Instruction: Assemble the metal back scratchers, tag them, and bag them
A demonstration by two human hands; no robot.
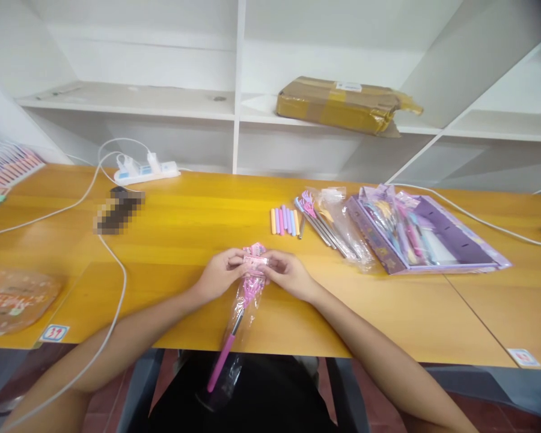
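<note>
A pink back scratcher [222, 363] with a metal shaft lies inside a clear plastic bag, its handle end hanging over the table's front edge. My left hand [222, 273] pinches the left side of the bag's pink printed top [255, 263]. On the right side of that same top, my right hand [291, 275] is closed with thumb and fingers. To the right, several pastel handle tubes [285, 221] lie in a row. Beside them are loose back scratchers [319, 221] with claw heads and bare metal shafts, next to clear plastic bags [342, 231].
A purple box [469, 240] at the right holds several bagged back scratchers. At the back left lies a white power strip [146, 172], with a cable crossing the table past my left arm. An orange package [18, 299] lies left. A taped carton [338, 104] rests on the shelf.
</note>
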